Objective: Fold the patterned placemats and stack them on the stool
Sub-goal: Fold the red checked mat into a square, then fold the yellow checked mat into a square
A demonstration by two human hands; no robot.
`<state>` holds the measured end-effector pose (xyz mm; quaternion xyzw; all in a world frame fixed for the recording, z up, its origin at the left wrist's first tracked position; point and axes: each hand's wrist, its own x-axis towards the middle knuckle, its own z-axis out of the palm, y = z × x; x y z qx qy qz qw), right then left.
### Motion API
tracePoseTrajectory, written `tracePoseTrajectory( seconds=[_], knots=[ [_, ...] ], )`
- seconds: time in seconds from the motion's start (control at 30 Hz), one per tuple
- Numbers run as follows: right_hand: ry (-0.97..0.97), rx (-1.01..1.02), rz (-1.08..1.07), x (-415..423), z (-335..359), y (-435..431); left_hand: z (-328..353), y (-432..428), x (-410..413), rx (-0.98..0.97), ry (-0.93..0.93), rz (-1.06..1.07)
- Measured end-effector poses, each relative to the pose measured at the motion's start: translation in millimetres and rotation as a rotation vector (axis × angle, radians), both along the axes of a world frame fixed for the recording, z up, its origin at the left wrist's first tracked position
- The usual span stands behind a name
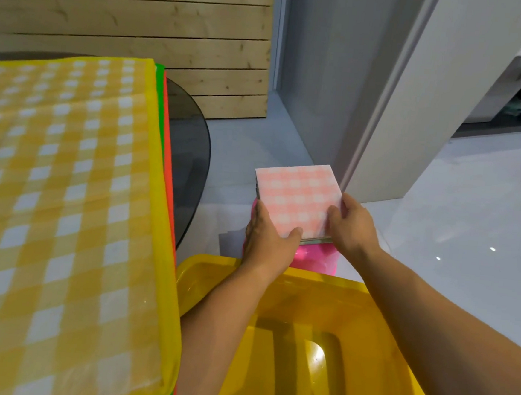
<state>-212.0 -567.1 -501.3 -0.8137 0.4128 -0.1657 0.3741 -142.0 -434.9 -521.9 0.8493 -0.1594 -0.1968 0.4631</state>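
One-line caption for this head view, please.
Left hand and right hand hold a folded pink placemat on the stack atop the pink stool.

We see a pink checked placemat (296, 200), folded into a small square, lying flat on top of a stack of folded placemats (316, 240) whose thin edges show along its left and near sides. The stack sits on a glossy pink stool (316, 259). Our left hand (265, 235) grips its near left corner with the thumb on top, and our right hand (352, 226) grips its right edge. To the left, a yellow checked placemat (62, 166) lies unfolded and flat, topping a pile with green (159, 70) and orange (171, 159) edges showing beneath.
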Motion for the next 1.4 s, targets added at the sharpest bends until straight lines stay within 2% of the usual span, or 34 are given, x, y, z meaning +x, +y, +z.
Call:
tracePoseTrajectory(
  seconds=[0.17, 0.27, 0.37, 0.7, 0.93, 1.03, 1.13, 1.23, 1.4],
  knots=[
    [-0.019, -0.010, -0.006, -18, 14, 7, 13, 18, -12, 0.040, -0.074, 0.021],
    [-0.031, -0.024, -0.050, -40, 26, 13, 19, 42, -30, 0.000, -0.123, 0.023],
    [-0.050, -0.039, -0.040, -64, 47, 32, 34, 63, -55, -0.057, -0.093, 0.009],
    [-0.156, -0.148, 0.128, -137, 164, 126, 138, 134, -151, -0.314, 0.122, -0.198],
    [-0.198, -0.192, 0.349, -128, 254, 209, 226, 245, -126, -0.384, 0.005, -0.347],
    [-0.175, -0.194, 0.482, -108, 279, 247, 249, 305, -92, -0.214, -0.249, -0.425],
    [-0.140, -0.170, 0.615, -81, 292, 288, 260, 368, -42, 0.169, -0.587, -0.487],
    [-0.063, -0.214, 0.768, -54, 292, 328, 260, 429, -3, 0.441, -0.632, -0.502],
    [0.057, -0.253, 0.947, -22, 268, 376, 248, 485, 18, 0.536, -0.581, -0.621]
  ],
)
